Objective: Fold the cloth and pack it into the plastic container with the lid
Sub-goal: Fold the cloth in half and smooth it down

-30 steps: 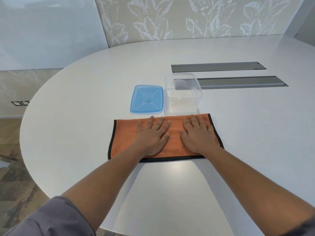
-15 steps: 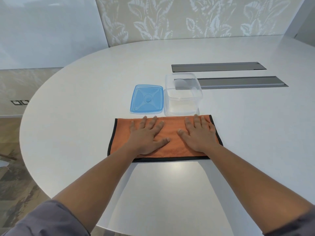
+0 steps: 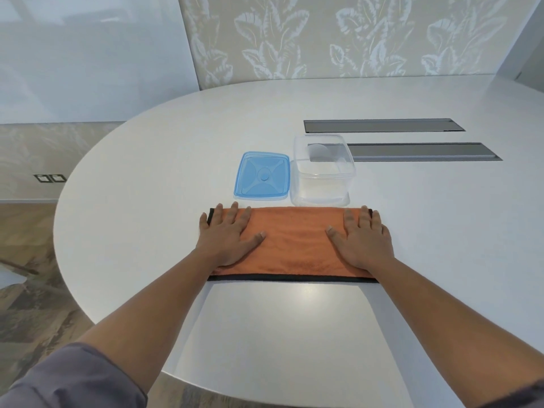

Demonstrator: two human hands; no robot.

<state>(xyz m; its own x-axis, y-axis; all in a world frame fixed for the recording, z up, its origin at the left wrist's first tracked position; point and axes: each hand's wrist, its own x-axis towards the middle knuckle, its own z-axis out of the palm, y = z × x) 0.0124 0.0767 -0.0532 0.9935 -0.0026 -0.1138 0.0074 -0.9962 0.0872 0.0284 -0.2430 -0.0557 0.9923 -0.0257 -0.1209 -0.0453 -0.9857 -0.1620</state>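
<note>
Because the orange cloth (image 3: 294, 240) is a soft, limp terry strip lying flat near the table (image 3: 147, 187) edge, it should weigh little and sag when lifted, so the short ends are likely the best places to pinch. Left hand (image 3: 228, 240) and right hand (image 3: 363, 241) press flat on those ends, fingers straight. At 12 o'clock from it stand the clear container (image 3: 322, 172) and, at 11, its blue lid (image 3: 262, 175).

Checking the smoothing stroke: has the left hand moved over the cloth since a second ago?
Yes. The left hand slid outward to the orange cloth's left end, from below the blue lid's right edge to its left.
</note>
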